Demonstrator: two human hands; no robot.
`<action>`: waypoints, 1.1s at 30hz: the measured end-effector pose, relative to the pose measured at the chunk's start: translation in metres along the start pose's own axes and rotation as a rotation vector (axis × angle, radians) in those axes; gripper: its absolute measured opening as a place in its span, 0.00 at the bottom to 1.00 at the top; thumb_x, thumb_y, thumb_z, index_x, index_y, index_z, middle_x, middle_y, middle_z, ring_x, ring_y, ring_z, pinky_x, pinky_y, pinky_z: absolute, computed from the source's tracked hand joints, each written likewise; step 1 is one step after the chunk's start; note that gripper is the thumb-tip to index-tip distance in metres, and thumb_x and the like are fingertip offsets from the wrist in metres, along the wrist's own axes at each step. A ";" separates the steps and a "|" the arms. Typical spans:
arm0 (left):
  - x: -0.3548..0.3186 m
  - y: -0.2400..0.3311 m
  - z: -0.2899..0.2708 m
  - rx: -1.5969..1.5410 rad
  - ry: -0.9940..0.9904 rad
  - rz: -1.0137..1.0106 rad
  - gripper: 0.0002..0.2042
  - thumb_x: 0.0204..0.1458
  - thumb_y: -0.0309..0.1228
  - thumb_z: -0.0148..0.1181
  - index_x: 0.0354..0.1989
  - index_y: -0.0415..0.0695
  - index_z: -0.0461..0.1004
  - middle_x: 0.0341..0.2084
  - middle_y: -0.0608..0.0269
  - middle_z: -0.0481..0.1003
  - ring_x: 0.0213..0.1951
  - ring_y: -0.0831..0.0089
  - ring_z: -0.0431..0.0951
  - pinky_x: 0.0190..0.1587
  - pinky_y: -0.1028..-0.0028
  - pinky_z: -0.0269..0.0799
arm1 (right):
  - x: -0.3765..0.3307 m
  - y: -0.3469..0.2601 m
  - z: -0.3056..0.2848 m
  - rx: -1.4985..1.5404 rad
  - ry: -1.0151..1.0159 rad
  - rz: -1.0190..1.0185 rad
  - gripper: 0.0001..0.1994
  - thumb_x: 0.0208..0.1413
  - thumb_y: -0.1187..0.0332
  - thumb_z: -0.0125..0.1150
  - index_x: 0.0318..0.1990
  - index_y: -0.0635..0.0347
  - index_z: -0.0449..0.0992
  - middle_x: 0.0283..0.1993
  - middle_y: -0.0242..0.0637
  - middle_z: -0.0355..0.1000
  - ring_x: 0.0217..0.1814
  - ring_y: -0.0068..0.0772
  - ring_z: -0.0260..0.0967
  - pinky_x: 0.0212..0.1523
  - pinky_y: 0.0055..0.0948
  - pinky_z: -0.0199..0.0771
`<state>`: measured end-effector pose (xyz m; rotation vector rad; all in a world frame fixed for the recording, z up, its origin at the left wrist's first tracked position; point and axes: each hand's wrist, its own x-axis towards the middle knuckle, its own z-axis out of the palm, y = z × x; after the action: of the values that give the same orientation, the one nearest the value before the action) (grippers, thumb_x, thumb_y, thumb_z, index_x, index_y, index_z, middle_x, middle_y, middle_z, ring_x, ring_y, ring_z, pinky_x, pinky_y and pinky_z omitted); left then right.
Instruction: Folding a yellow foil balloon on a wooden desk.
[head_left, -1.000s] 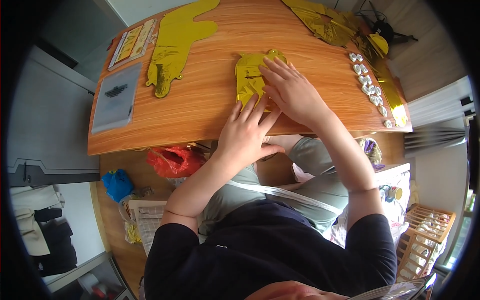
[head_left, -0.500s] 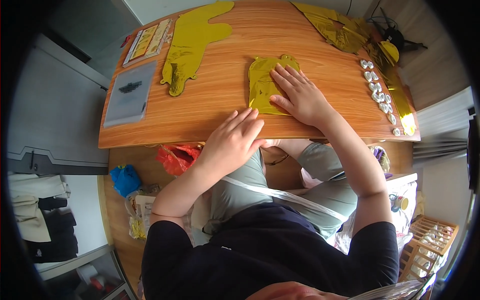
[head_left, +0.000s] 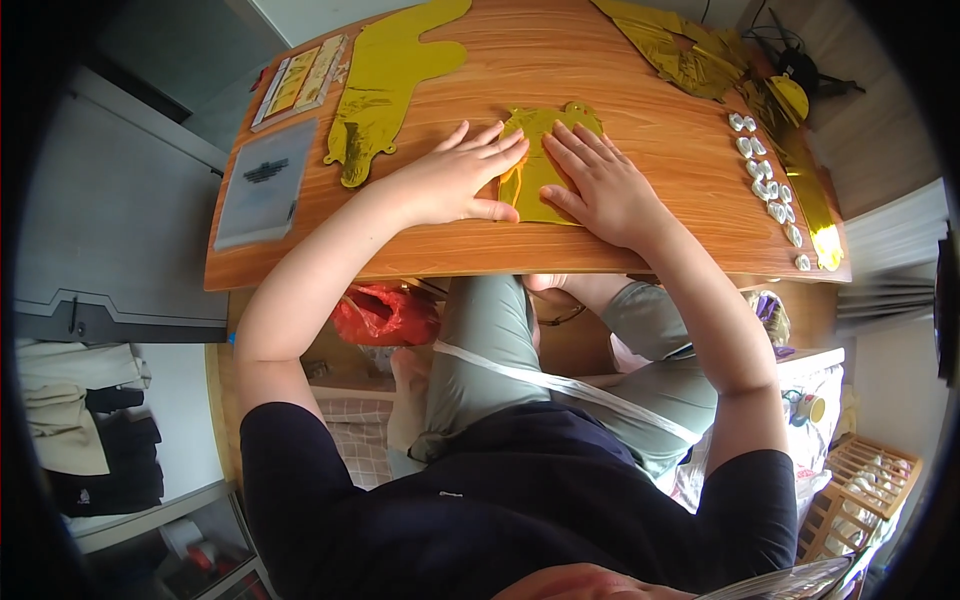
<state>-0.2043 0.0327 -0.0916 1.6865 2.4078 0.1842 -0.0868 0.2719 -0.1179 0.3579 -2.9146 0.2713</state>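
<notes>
A folded gold foil balloon (head_left: 543, 190) lies flat near the front edge of the wooden table. My left hand (head_left: 462, 178) rests at the balloon's left edge, fingers stretched out and spread. On its right side, my right hand (head_left: 602, 190) lies flat with the fingers extended over the foil. Both palms face down, and parts of the balloon are hidden under them. Small rounded tabs show at the balloon's far end, beyond my fingertips.
A large flat gold foil balloon (head_left: 385, 85) lies at the far left, beside a clear plastic sleeve (head_left: 262, 190) and a boxed set (head_left: 300, 84). More gold foil (head_left: 690, 62) spreads at the far right. Several small white coils (head_left: 768, 188) line the right side of the wooden table (head_left: 440, 245).
My left hand has moved up from the table's front edge onto the folded balloon's left side, its elbow swinging outward. My right hand stays nearly in place.
</notes>
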 end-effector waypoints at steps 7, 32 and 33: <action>-0.002 0.005 -0.010 0.120 -0.082 -0.111 0.56 0.49 0.68 0.59 0.80 0.48 0.42 0.79 0.55 0.45 0.80 0.59 0.35 0.76 0.41 0.21 | -0.001 -0.002 -0.001 -0.034 0.016 0.021 0.37 0.68 0.39 0.47 0.76 0.51 0.57 0.80 0.40 0.52 0.82 0.55 0.44 0.80 0.51 0.41; 0.063 0.042 0.038 0.018 0.311 0.016 0.52 0.54 0.73 0.49 0.79 0.52 0.44 0.77 0.43 0.46 0.77 0.42 0.47 0.75 0.40 0.41 | -0.013 0.038 -0.025 0.561 -0.070 0.293 0.31 0.70 0.52 0.52 0.75 0.51 0.54 0.75 0.44 0.60 0.83 0.51 0.43 0.78 0.67 0.26; 0.062 0.044 0.036 0.093 0.251 -0.002 0.50 0.55 0.73 0.46 0.79 0.53 0.46 0.77 0.46 0.47 0.78 0.46 0.45 0.75 0.41 0.40 | -0.023 0.041 -0.029 0.350 0.079 0.251 0.29 0.68 0.55 0.54 0.74 0.49 0.59 0.74 0.42 0.62 0.82 0.51 0.45 0.78 0.65 0.27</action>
<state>-0.1765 0.1055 -0.1224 1.7973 2.6345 0.3047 -0.0703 0.3218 -0.1013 0.0246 -2.8251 0.8193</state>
